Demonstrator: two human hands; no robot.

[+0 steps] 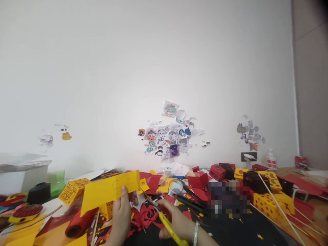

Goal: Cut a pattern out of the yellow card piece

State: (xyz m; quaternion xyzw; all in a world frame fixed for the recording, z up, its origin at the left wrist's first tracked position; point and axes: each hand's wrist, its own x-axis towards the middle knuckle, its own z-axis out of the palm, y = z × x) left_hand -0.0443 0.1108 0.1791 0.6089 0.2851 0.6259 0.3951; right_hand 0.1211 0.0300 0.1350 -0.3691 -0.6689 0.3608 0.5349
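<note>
My left hand point(121, 213) pinches a yellow paper sheet point(110, 191) by its lower edge and holds it up over the cluttered table. My right hand point(176, 220), with a silver bracelet on the wrist, is closed around yellow-handled scissors point(167, 223). Their blades point up and left toward the sheet's right end. Red paper cuttings point(146, 217) lie under both hands on a dark mat.
Yellow patterned boxes point(271, 205) and red boxes point(216, 172) crowd the table, with thin wooden sticks point(282, 210) at right. A red paper roll point(77, 225) lies at left, next to a black holder point(39, 193) and a white bin point(23, 174). Stickers point(167, 136) dot the wall.
</note>
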